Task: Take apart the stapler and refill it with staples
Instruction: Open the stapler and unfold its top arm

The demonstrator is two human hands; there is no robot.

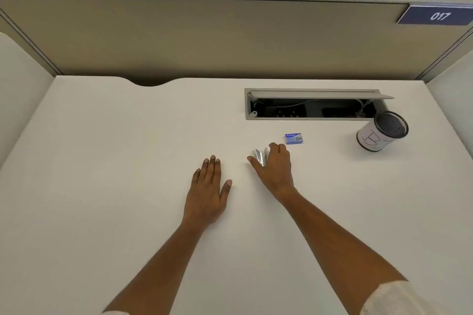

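The right hand (275, 169) curled over the metal stapler (259, 156) on the worktop (102, 161) beside the staple box (293, 138), the left hand (208, 192) lay flat (stapler likely rigid, slippery; grip its sides).

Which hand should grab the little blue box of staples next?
Probably the left hand: it lies flat and empty on the desk. The right hand is nearer the blue staple box, but its fingers are already curled over the silver stapler.
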